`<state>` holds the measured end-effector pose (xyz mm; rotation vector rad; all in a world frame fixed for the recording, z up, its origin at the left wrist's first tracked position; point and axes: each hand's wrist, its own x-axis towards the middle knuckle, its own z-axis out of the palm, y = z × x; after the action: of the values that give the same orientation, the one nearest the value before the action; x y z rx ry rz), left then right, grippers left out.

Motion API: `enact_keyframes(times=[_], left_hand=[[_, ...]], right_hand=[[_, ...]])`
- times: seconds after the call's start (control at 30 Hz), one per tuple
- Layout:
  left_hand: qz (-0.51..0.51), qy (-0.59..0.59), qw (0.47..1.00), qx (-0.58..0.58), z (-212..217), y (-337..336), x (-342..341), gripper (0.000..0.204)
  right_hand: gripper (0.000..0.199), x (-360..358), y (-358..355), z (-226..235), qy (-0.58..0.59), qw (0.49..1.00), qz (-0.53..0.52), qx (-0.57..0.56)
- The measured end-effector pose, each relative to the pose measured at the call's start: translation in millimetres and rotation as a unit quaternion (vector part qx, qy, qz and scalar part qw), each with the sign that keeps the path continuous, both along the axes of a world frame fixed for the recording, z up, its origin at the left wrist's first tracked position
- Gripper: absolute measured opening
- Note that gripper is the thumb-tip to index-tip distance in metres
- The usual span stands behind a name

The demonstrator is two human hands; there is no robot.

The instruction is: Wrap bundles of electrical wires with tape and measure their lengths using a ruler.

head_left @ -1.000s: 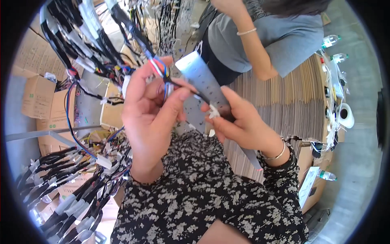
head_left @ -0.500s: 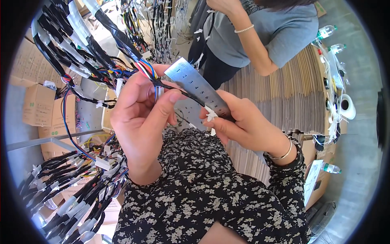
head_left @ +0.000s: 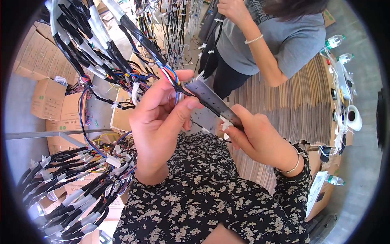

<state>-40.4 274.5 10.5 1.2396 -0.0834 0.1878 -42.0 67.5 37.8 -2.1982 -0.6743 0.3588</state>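
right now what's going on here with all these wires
A person holds a metal ruler against a taped wire bundle. The left hand pinches the coloured wire ends at the ruler's top end, and the right hand grips its lower end. More black taped harnesses hang at the lower left. A co-worker in a grey shirt stands beyond, by stacked flat cardboard.
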Motion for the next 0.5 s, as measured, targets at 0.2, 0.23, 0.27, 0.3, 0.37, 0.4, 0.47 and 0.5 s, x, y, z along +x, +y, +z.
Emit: enact_keyframes(times=[0.2,0.23,0.27,0.3,0.37,0.4,0.47,0.5], left_hand=[[-0.017,-0.033,0.999,0.017,0.4,2.0,-0.8,0.037],[-0.016,-0.033,0.999,0.017,1.4,2.4,-0.5,0.037],[-0.025,-0.030,0.999,0.022,3.0,3.8,-0.8,0.037],[-0.035,-0.028,0.999,0.028,3.9,4.5,-0.3,0.036],[-0.034,-0.037,0.999,0.016,4.4,4.3,1.2,0.036],[-0.035,-0.045,0.998,0.004,5.5,4.2,1.4,0.035],[-0.029,-0.032,0.998,0.045,7.4,6.2,0.1,0.035],[-0.024,-0.013,0.999,0.044,8.6,5.7,-1.5,0.033]], right_hand=[[0.022,-0.1,-2.2,2.9,-0.042,0.999,0.021,-0.015],[0.022,1.1,-2.3,4.1,-0.042,0.999,0.023,-0.016],[0.022,1.9,-1.9,5.6,-0.055,0.998,0.027,-0.019],[0.021,2.9,-1.7,6.5,-0.068,0.997,0.030,-0.023],[0.021,2.8,-1.0,8.6,-0.081,0.996,0.028,-0.031],[0.020,1.3,-0.5,10.6,-0.094,0.994,0.024,-0.040],[0.019,-2.8,-0.8,10.0,-0.112,0.993,0.018,-0.042],[0.019,-0.4,-1.1,10.2,-0.125,0.991,0.013,-0.041]])
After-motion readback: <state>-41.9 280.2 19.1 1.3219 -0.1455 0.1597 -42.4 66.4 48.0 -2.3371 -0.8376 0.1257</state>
